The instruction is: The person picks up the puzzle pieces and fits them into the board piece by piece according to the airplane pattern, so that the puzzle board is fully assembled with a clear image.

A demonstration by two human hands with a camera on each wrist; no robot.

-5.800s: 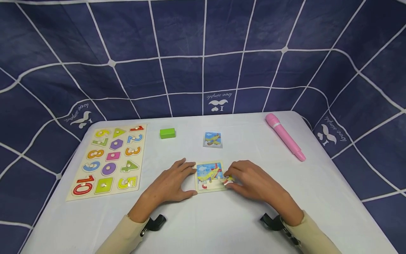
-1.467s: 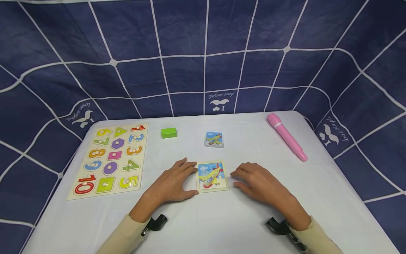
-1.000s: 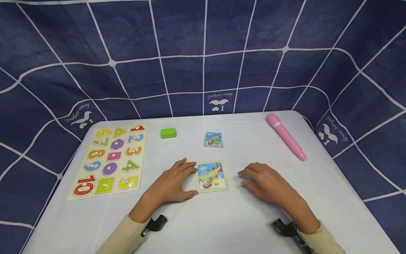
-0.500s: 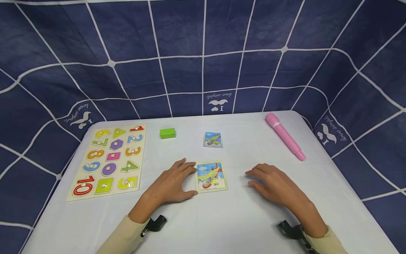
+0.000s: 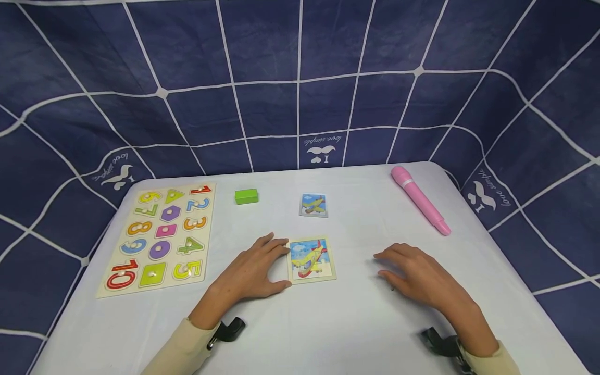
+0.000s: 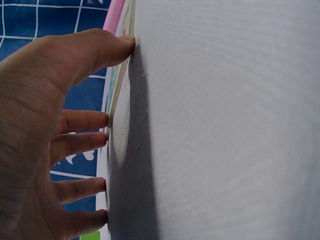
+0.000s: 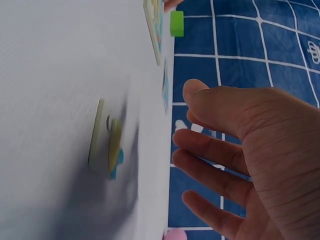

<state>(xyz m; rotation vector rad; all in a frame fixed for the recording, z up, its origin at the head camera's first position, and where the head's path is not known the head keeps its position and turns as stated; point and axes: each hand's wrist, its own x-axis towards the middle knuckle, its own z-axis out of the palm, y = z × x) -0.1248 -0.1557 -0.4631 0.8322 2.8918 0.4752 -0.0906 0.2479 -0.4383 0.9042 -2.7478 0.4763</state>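
A small square jigsaw puzzle point(image 5: 311, 259) with a yellow aeroplane picture lies in front of me in a pale wooden frame. My left hand point(image 5: 250, 272) rests at the frame's left side, its thumb at the near corner and fingertips against the edge, fingers fairly straight. To the right of the puzzle, my right hand point(image 5: 414, 273) hovers over the cloth with loosely bent fingers and nothing between them. Below that hand, the right wrist view shows a small blurred pale, yellow and blue thing point(image 7: 107, 142), likely a puzzle piece; the hand mostly hides it in the head view.
A board of number and shape pieces point(image 5: 209, 208) lies on the left. Farther back are a green block point(image 5: 246, 196) and a small aeroplane picture card point(image 5: 313, 205). A pink microphone-shaped toy point(image 5: 422, 201) lies back right on the white-covered table point(image 5: 328, 328).
Earlier, my right hand pinched a puzzle piece at the frame's lower right. The picture there is now filled in, and that hand has drawn away rightward. My left hand has stayed put.
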